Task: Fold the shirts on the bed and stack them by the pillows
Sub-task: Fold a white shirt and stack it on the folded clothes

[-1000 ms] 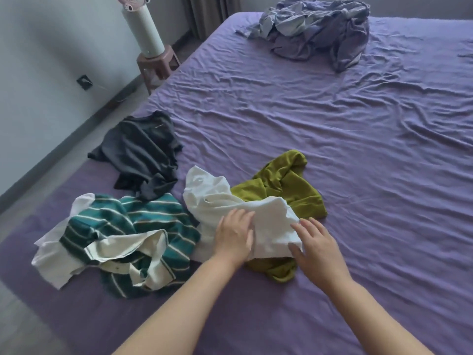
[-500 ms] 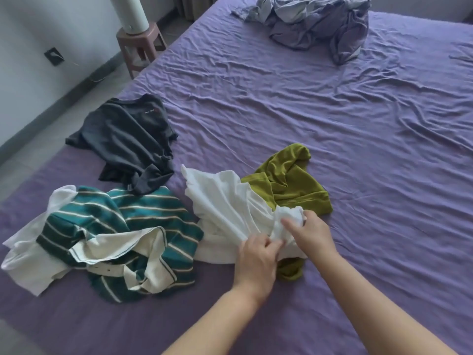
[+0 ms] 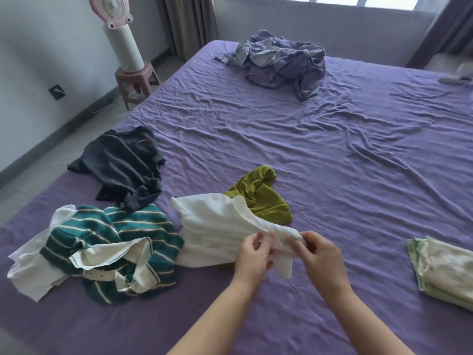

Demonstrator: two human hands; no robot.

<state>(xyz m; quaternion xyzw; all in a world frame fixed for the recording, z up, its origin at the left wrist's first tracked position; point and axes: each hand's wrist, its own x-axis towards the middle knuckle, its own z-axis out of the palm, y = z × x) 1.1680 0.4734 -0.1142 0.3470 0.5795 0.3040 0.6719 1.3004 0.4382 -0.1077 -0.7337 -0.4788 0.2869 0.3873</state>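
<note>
The left hand point(image 3: 252, 254) and right hand point(image 3: 321, 252) each pinch the near edge of the white shirt point(image 3: 217, 224) with curled fingers, lifting it slightly off the bed point(image 3: 332, 162). The olive shirt point(image 3: 261, 198) lies partly under the white shirt; the striped shirt point(image 3: 115, 242) lies just left of it; the dark shirt point(image 3: 125, 162) lies beyond the striped shirt

Both hands now lift an edge of the white shirt point(image 3: 217, 226) off the bed point(image 3: 332, 175): the left hand point(image 3: 253, 257) and right hand point(image 3: 322, 254) pinch it just beside each other, no longer pressed flat on the shirt.
</note>
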